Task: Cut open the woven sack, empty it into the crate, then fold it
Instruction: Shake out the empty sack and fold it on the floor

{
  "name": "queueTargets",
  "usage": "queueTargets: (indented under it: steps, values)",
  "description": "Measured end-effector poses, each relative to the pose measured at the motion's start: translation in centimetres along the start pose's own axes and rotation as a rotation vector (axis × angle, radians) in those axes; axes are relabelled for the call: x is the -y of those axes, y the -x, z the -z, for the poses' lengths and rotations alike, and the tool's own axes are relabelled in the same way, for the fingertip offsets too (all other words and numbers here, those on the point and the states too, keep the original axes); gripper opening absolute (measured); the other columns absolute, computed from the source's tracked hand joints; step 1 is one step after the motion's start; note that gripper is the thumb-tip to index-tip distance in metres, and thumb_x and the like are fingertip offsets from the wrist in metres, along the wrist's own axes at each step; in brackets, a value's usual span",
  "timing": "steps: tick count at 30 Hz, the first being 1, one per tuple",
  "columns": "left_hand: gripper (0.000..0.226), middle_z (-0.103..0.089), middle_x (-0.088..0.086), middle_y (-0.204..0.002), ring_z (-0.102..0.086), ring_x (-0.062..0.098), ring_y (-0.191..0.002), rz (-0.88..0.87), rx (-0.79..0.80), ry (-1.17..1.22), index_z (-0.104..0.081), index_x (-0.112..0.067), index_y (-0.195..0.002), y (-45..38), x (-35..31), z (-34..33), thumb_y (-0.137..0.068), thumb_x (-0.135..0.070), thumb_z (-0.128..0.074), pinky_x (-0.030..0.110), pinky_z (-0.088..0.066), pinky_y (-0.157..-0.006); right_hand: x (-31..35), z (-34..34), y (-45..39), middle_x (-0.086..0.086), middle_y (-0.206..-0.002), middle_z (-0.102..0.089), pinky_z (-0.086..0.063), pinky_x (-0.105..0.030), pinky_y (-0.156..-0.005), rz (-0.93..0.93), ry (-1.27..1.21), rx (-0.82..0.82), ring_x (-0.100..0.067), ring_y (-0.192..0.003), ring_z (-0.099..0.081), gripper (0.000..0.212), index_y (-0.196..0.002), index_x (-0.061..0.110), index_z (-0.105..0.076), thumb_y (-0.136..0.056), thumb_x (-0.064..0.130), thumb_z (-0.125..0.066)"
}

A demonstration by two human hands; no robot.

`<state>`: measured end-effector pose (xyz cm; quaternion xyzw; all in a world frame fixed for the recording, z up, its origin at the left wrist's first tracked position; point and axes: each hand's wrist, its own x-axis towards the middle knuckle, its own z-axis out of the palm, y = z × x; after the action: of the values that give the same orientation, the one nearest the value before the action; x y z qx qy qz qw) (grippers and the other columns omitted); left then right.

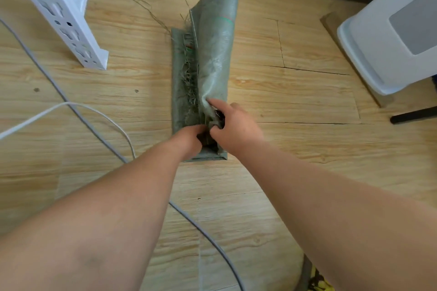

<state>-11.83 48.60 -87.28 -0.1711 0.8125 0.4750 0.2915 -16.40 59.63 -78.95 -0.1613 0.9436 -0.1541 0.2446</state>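
Observation:
The grey-green woven sack [212, 54] lies flat on the wooden floor, folded into a long narrow strip running away from me. Its right layer curls up and over, and frayed threads hang along the inner cut edge. My left hand [189, 140] grips the sack's near end, fingers curled into the fabric. My right hand [233, 125] pinches the raised fold just beside it, forefinger stretched out along the cloth. Both hands meet at the near end of the strip. The crate is not clearly in view.
A white perforated metal frame leg [71, 21] stands at the upper left. A white plastic bin or lid [387, 38] sits at the right edge. Grey cable [99, 139] and white cable [42, 113] cross the floor at left. A black leg [413, 114] lies at far right.

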Motion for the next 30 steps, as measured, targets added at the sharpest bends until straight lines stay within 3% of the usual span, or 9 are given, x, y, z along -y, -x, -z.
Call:
queueTargets:
  steps: [5, 7, 9, 12, 15, 21, 24, 27, 30]
  values:
    - [0.035, -0.064, -0.001, -0.125, -0.059, 0.020, -0.111, 0.165, -0.557, 0.608, -0.059, -0.026, -0.127, 0.0, 0.6, 3.5, -0.099, -0.015, -0.041, 0.030, -0.047, -0.092, 1.2, -0.9, -2.0, 0.002, -0.151, -0.033, -0.051, -0.040, -0.095, 0.047, 0.103, 0.118, -0.022, -0.126, -0.051, 0.070, -0.147, 0.044, -0.030, -0.085, 0.044, -0.062]
    - [0.034, -0.060, -0.006, -0.129, -0.056, 0.016, -0.116, 0.096, -0.834, 0.522, -0.055, -0.026, -0.130, 0.3, -0.2, 5.3, -0.099, -0.021, -0.042, 0.025, -0.042, -0.094, 1.6, -1.3, -2.9, 0.003, -0.155, -0.032, -0.044, -0.041, -0.105, 0.075, 0.099, 0.180, -0.021, -0.135, -0.044, 0.078, -0.149, 0.042, -0.029, -0.081, 0.058, -0.064]
    - [0.037, -0.056, -0.007, -0.133, -0.049, 0.015, -0.124, -0.120, -0.911, 0.239, -0.054, -0.026, -0.132, 0.6, -1.2, 6.8, -0.097, -0.020, -0.045, 0.025, -0.037, -0.099, 1.8, -1.9, -3.3, 0.003, -0.152, -0.040, -0.043, -0.042, -0.106, 0.084, 0.088, 0.234, -0.022, -0.134, -0.045, 0.083, -0.149, 0.040, -0.028, -0.078, 0.066, -0.062]
    - [0.047, -0.038, -0.006, -0.151, -0.029, 0.017, -0.141, -0.424, -0.723, -0.332, -0.046, -0.028, -0.141, -0.3, -2.2, 8.3, -0.095, -0.019, -0.048, 0.030, -0.025, -0.112, 1.6, -2.9, -3.3, -0.002, -0.144, -0.051, -0.045, -0.042, -0.102, 0.086, 0.037, 0.271, -0.025, -0.128, -0.051, 0.074, -0.148, 0.033, -0.034, -0.085, 0.066, -0.054]
    - [0.056, -0.011, -0.006, -0.162, -0.003, 0.018, -0.150, -0.428, -0.503, -0.777, -0.033, -0.030, -0.148, -2.3, -2.4, 8.6, -0.095, -0.023, -0.049, 0.037, -0.004, -0.119, 0.9, -3.6, -2.9, -0.001, -0.146, -0.049, -0.043, -0.039, -0.103, 0.062, 0.008, 0.272, -0.025, -0.130, -0.050, 0.061, -0.147, 0.028, -0.038, -0.093, 0.056, -0.048]
    - [0.070, 0.001, -0.005, -0.163, 0.001, 0.021, -0.150, -0.129, -0.186, -0.864, -0.010, -0.026, -0.155, -5.5, -2.4, 8.8, -0.098, -0.029, -0.050, 0.039, -0.003, -0.121, -2.5, -5.2, -1.1, 0.017, -0.155, -0.033, -0.038, -0.039, -0.112, -0.043, -0.015, 0.407, -0.017, -0.136, -0.043, 0.056, -0.144, 0.036, -0.041, -0.092, 0.041, -0.060]
    - [0.074, 0.005, -0.005, -0.163, 0.001, 0.020, -0.150, -0.072, -0.058, -0.892, -0.004, -0.025, -0.155, -6.7, -2.2, 7.6, -0.098, -0.030, -0.051, 0.040, -0.003, -0.120, -3.5, -5.3, -1.1, 0.019, -0.147, -0.045, -0.042, -0.035, -0.108, -0.106, -0.092, 0.417, -0.014, -0.130, -0.049, 0.050, -0.136, 0.038, -0.052, -0.088, 0.039, -0.066]
    - [0.071, 0.004, -0.005, -0.163, -0.001, 0.020, -0.150, -0.045, -0.038, -0.892, -0.005, -0.026, -0.155, -7.9, -2.4, 6.6, -0.098, -0.022, -0.049, 0.042, -0.004, -0.120, -3.6, -5.1, -1.3, 0.010, -0.123, -0.064, -0.052, -0.035, -0.092, -0.190, -0.165, 0.222, -0.016, -0.110, -0.062, 0.034, -0.122, 0.035, -0.062, -0.088, 0.037, -0.065]
    - [0.075, 0.003, -0.006, -0.163, 0.000, 0.022, -0.150, -0.046, -0.121, -0.908, -0.006, -0.028, -0.155, -8.4, -1.9, 5.6, -0.096, -0.020, -0.052, 0.048, -0.004, -0.120, -3.7, -4.9, -1.1, 0.009, -0.129, -0.056, -0.054, -0.034, -0.081, -0.305, -0.124, -0.003, -0.017, -0.106, -0.062, 0.043, -0.130, 0.035, -0.051, -0.089, 0.031, -0.064]
